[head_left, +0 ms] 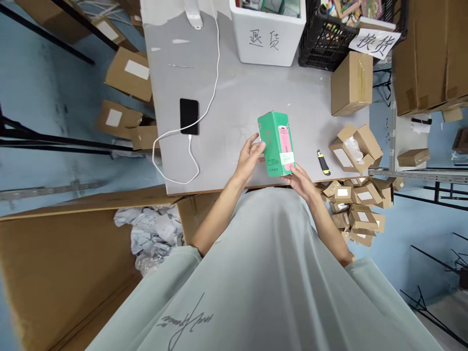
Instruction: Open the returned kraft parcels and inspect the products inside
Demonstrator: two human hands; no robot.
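Right grip point(300, 182) holds green box point(271, 146); large carton point(69, 263) contains crumpled packaging point(155, 231).

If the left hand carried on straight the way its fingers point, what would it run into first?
Most likely the green box: the left hand is right beside its left side, thumb at or nearly on it. Depth is hard to judge, so the fingertips might pass just behind it.

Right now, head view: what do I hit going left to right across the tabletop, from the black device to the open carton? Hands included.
Black device → left hand → green box → right hand → box cutter → open carton.
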